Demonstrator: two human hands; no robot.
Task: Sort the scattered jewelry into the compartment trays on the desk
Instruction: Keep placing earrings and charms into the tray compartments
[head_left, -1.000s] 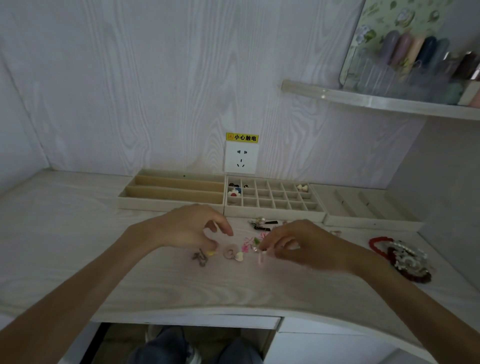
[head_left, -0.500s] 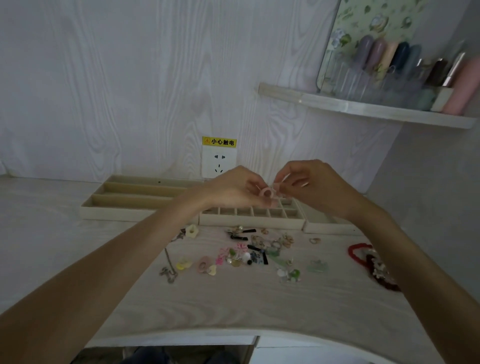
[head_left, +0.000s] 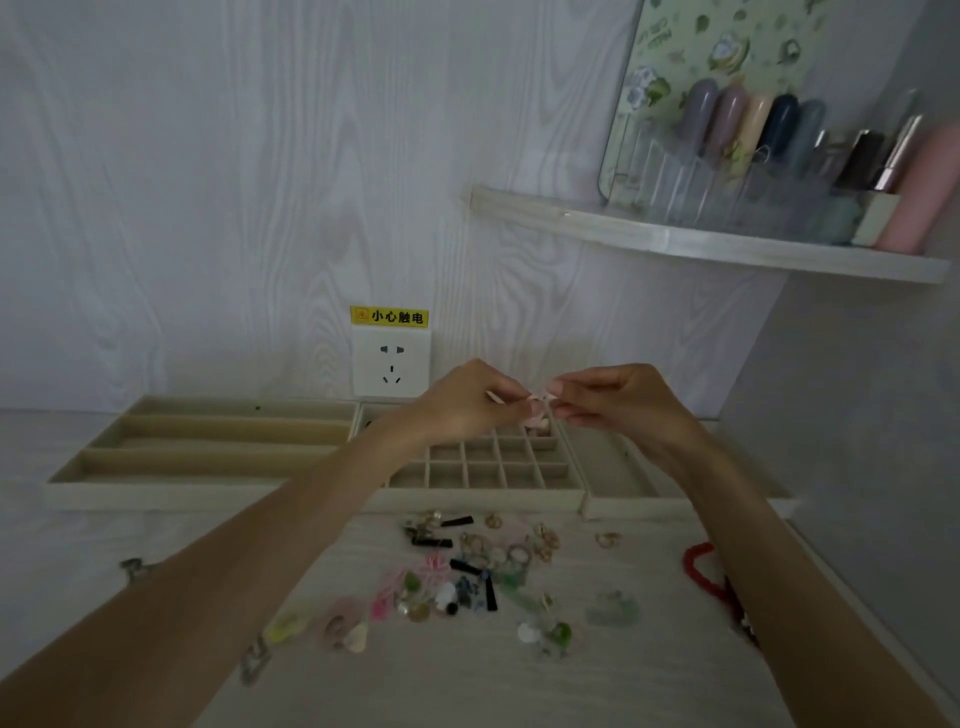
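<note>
Both hands are raised above the beige grid tray (head_left: 483, 475), fingertips meeting. My left hand (head_left: 465, 402) and my right hand (head_left: 618, 400) pinch a small pink jewelry piece (head_left: 537, 408) between them; its shape is blurred. Scattered jewelry (head_left: 467, 577) lies on the desk in front of the trays: rings, black clips, pink and green pieces. A long-slot tray (head_left: 208, 447) sits to the left of the grid tray, and a third tray (head_left: 618, 467) to the right, partly hidden by my right arm.
A red bead bracelet (head_left: 698, 569) lies at the right by my forearm. A wall socket (head_left: 390, 361) with a yellow warning label is behind the trays. A shelf (head_left: 701, 241) with bottles and a clear organizer hangs above right. A metal chain (head_left: 254, 660) pokes out by my left forearm.
The hands rose from the desk with a pink piece and now hold it together above the grid tray. The camera view has shifted closer and lower.
</note>
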